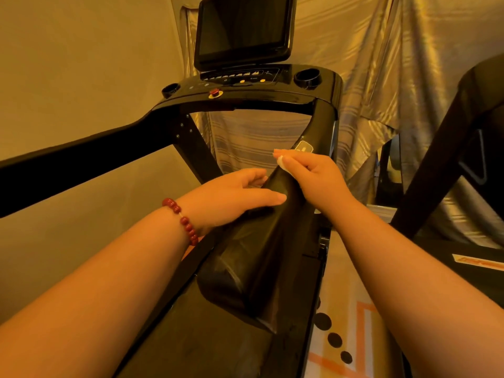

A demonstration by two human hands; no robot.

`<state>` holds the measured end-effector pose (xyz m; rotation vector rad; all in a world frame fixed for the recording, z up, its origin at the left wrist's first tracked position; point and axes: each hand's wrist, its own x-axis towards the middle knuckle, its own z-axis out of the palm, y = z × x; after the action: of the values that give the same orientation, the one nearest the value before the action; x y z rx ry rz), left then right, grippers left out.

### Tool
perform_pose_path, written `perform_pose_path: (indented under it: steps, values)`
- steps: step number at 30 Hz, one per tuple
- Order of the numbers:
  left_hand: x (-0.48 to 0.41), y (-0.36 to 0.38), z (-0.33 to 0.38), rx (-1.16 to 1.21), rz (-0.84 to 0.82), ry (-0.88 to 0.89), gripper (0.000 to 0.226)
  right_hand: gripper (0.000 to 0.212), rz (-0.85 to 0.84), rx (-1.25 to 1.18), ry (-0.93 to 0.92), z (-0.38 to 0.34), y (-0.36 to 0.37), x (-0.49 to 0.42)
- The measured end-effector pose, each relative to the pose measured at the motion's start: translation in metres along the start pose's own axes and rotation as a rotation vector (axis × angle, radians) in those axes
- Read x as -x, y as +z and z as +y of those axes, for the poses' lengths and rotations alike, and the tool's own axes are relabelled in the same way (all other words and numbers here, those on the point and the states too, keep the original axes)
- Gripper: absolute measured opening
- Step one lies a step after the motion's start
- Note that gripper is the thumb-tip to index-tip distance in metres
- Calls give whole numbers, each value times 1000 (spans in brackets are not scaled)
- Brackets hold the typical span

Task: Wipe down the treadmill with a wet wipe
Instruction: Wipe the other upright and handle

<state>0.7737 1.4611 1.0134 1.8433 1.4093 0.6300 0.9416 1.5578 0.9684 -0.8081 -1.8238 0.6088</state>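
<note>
Forearms, two, reach in from the bottom edge, both cut off before the elbow; one bracelet [181, 222] of dark red beads circles the left wrist. Beside the treadmill [207, 336], on the right, lies one pale floor mat [349, 323] with orange lines and three black dots. Of the treadmill's two black handrails, the right handrail [261, 255] carries both hands. The left hand [237, 197] rests on its inner side, grip spread, thumb straight across the top, fingertips blurred. Just beyond, the right hand [321, 178] lies over the rail, its grip pinching one white wet wipe [281, 161] against the rail's top; only a small corner of the wipe shows past the fingers. The left handrail [81, 159] runs off the left edge. Farther up, the console [272, 98] has two wells, the left cup holder [170, 90] and the right cup holder [306, 76]; their insides are too dark to make out. Between them sit one red knob [214, 92] and two orange buttons [242, 81]. One dark screen [242, 31] stands above, its top cut off. Behind hangs striped cloth [381, 50], and a second dark machine [469, 126] is cut off at the right edge
</note>
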Motion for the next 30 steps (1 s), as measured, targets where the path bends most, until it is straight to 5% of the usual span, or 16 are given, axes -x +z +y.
perform_pose_path:
  steps: [4, 9, 15, 22, 26, 30]
  values:
    - [-10, 5, 11, -51, -17, -66, 19, 26, 30, -14, -10, 0, 5, 9]
    - [-15, 2, 8, -178, -29, -72, 68, 26, -21, -90, -133, 7, 4, 22]
    - [-13, 2, 11, -138, -37, -151, 67, 29, 31, -56, 23, 18, 2, -6]
    - [-14, 2, 10, -232, -23, -152, 79, 28, -23, -31, -174, 18, 6, 12]
    - [-14, 0, 13, -208, -47, -154, 66, 28, 38, -105, -14, 21, 2, -5]
    - [-18, -5, 19, -329, -68, -118, 57, 26, -1, -129, -140, 18, 9, 11]
